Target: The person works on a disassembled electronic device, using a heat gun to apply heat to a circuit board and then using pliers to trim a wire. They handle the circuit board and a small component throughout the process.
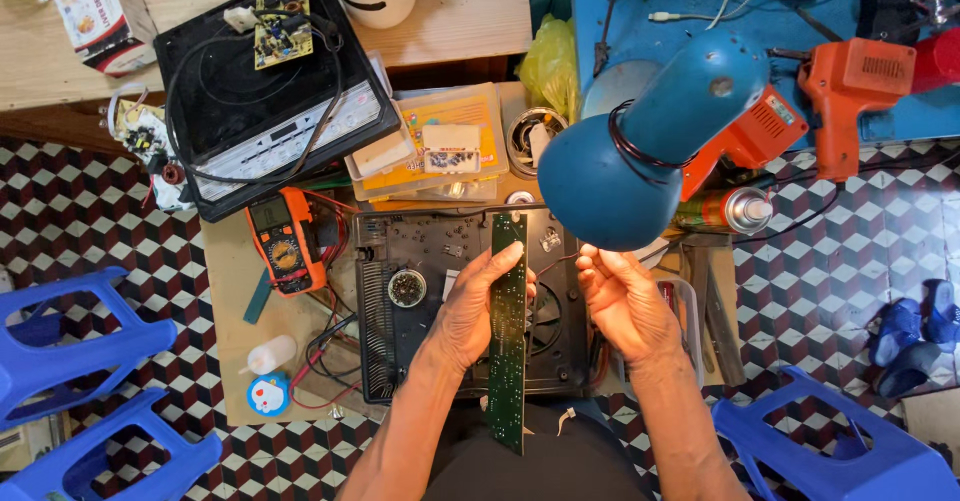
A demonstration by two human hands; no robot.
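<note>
Above the opened cooker (pixel 440 261): long green circuit board (pixel 508 331).
Left hand (pixel 470 311): clamped on the board.
Right hand (pixel 625 296): fingers curled, beside it, grip unclear.
Risk: board slipping; attached wire (pixel 557 259) snagging.

A white-and-red carton (pixel 103 16) lies far left. The orange multimeter's grey screen (pixel 268 216) sits left of centre. A yellow-orange flat package (pixel 440 136) rests centre, a white label (pixel 451 149) on it.

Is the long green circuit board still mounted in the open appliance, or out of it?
Out: the left hand holds the green circuit board lifted above the open black appliance case.
</note>
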